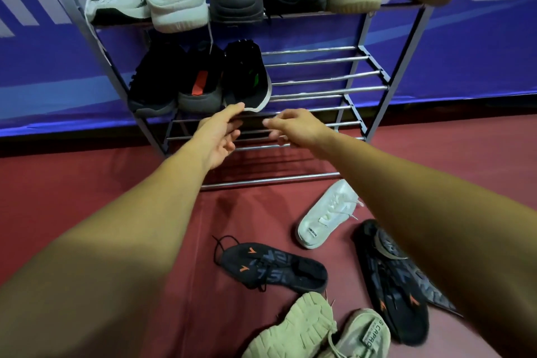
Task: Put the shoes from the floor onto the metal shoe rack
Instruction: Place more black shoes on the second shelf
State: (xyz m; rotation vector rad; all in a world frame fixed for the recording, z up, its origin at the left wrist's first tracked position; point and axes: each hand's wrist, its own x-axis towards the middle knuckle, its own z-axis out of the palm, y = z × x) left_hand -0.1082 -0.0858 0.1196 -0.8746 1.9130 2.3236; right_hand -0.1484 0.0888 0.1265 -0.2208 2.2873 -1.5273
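Red matte floor [87, 177]. Rack [319, 78] of shiny round bars; black knit shoe [247, 78], white sole, on middle shelf. Left hand [220, 136] released, fingertips at sole; right hand [299, 128] released, loosely curled.

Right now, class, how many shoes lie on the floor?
5: a white shoe nearest the rack, a black shoe with orange marks mid-floor, a dark patterned shoe beside the right arm, and two beige shoes at the bottom edge. Arms may hide others.
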